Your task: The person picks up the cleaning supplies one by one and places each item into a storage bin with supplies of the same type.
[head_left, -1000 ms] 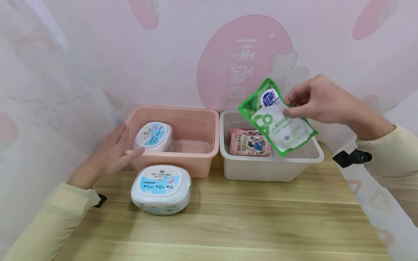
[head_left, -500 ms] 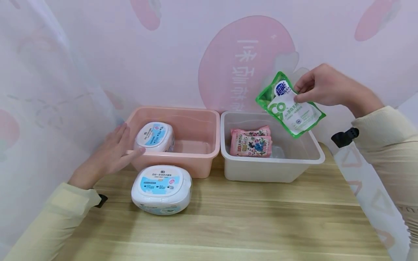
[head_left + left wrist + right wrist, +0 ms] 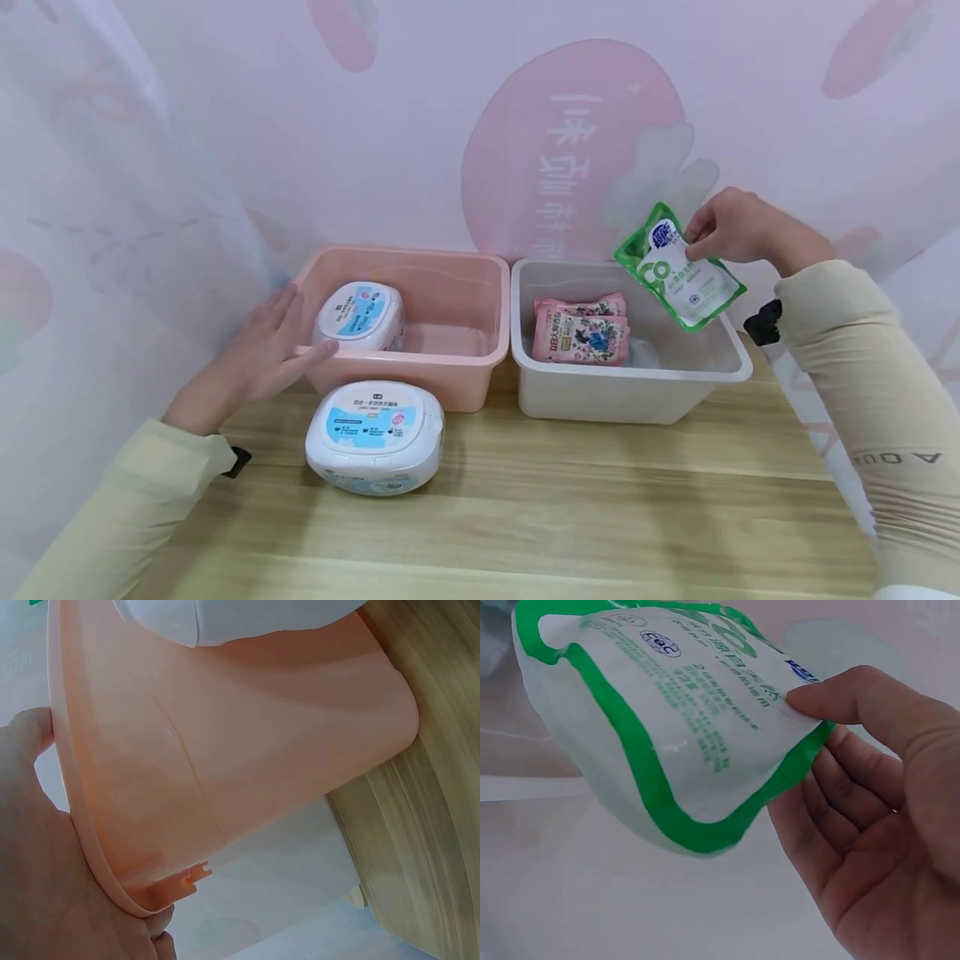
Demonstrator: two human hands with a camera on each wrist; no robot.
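Note:
In the head view my right hand (image 3: 750,227) pinches a green-and-white plastic pouch (image 3: 693,283) by its edge, thumb on the printed face. The pouch hangs tilted over the right side of a pale grey plastic bin (image 3: 600,392). The right wrist view shows the thumb on the pouch (image 3: 675,697) and the other fingers behind it. Two pink floral packets (image 3: 588,337) lie at the left inside the grey bin. My left hand (image 3: 262,354) rests at the left corner of a pink plastic bin (image 3: 465,371), fingers extended, thumb on its rim.
A white tub with a blue label (image 3: 360,317) sits inside the pink bin at its left. A similar white tub (image 3: 375,446) stands on the wooden table (image 3: 540,508) in front of it. A pink patterned curtain (image 3: 397,150) hangs behind both bins.
The right hand has carried the pouch rightward, raising it and then lowering it a little, uncovering more of the pink packets. The left hand stays in place on the pink bin.

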